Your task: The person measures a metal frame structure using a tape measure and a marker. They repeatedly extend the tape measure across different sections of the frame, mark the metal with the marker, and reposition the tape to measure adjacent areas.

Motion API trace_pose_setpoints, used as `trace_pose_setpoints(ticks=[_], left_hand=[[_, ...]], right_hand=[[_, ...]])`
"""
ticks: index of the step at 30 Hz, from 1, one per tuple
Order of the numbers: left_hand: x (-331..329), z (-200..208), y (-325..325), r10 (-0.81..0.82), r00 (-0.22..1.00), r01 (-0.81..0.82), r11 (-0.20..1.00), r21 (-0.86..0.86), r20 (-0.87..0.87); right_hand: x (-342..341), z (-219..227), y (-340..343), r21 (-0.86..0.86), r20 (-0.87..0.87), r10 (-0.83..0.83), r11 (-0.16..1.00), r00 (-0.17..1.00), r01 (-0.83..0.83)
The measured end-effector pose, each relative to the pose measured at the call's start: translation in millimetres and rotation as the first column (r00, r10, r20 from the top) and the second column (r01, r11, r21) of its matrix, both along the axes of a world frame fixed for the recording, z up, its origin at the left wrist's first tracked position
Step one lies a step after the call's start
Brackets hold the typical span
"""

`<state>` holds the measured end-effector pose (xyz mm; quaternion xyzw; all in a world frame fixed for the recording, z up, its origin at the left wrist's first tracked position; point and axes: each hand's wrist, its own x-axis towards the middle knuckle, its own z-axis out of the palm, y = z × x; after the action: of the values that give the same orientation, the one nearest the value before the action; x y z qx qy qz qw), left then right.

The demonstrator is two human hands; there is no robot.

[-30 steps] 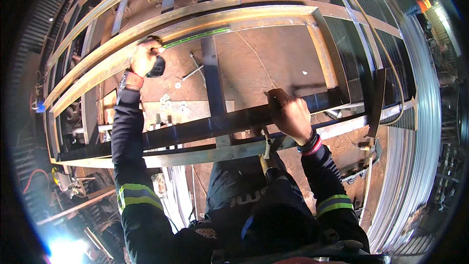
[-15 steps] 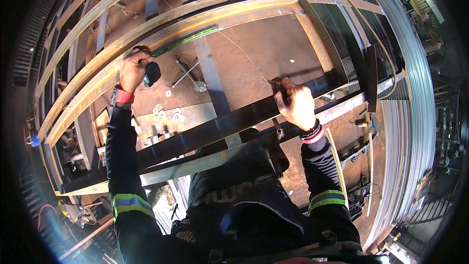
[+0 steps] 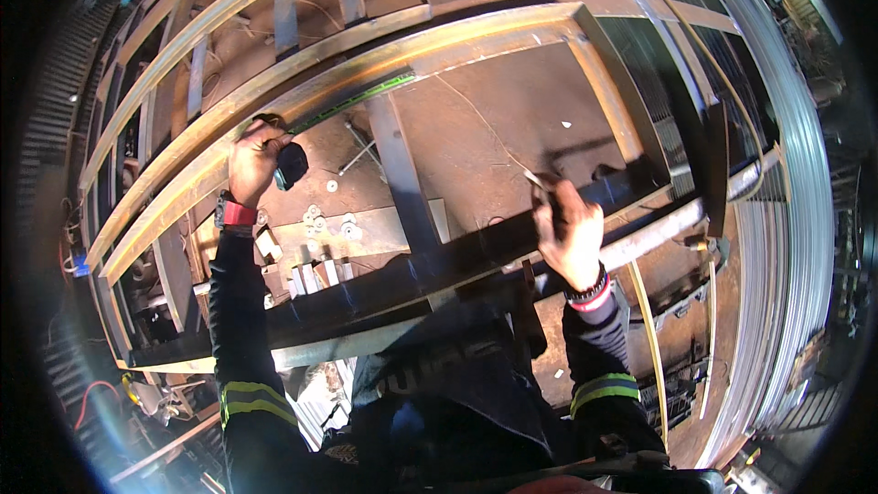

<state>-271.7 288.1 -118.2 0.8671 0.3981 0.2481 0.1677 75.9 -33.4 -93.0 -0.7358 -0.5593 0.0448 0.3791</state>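
Observation:
My left hand (image 3: 251, 165) is closed around a tape measure (image 3: 292, 165) with a dark, rounded case. Its green blade (image 3: 366, 94) runs out to the right along the inner side of a rusty angle-steel bar (image 3: 466, 35), part of a large welded frame. Over the frame's dark near bar (image 3: 476, 249), my right hand (image 3: 572, 229) pinches a small pale stick (image 3: 532, 177), perhaps chalk, tip pointing up and left. Bluish marks show on the near bar. Fingers hide the left part of the blade.
Round metal washers (image 3: 349, 229) and short metal pieces (image 3: 315, 276) lie inside the frame. A cross-shaped metal tool (image 3: 359, 157) is beside a flat crossbar (image 3: 400, 169). Long shiny metal lengths (image 3: 796, 220) are stacked on the right. A thin cable (image 3: 704, 59) hangs over the far right corner.
The whole view has shifted slightly. My right hand has turned and drawn a little nearer to me, bringing the pale stick into clearer sight. My left hand still holds the tape measure against the bar.

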Motion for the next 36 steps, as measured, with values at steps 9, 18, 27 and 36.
trace_pose_setpoints(ticks=[9, 18, 27, 36], left_hand=[[9.1, 5.9, -6.9, 0.035, 0.999, -0.036, 0.999, 0.012, 0.023], [6.3, -1.8, -5.3, 0.022, 1.000, -0.022, 1.000, 0.000, 0.011], [8.5, -2.7, -5.9, -0.045, 0.997, 0.041, 0.997, 0.070, 0.063], [9.5, 1.8, -8.8, -0.060, 0.997, 0.056, 0.993, 0.104, 0.039]], right_hand=[[-4.2, -4.2, 0.4, 0.037, 0.082, -0.118, 0.993, 0.990, 0.115], [0.2, -1.7, 6.2, 0.043, 0.165, -0.070, 0.997, 0.984, 0.064], [-2.7, -4.0, 6.4, 0.016, 0.227, -0.112, 0.994, 0.968, 0.111], [-1.1, -1.0, 5.8, -0.027, 0.091, -0.077, 0.996, 0.993, 0.080]])
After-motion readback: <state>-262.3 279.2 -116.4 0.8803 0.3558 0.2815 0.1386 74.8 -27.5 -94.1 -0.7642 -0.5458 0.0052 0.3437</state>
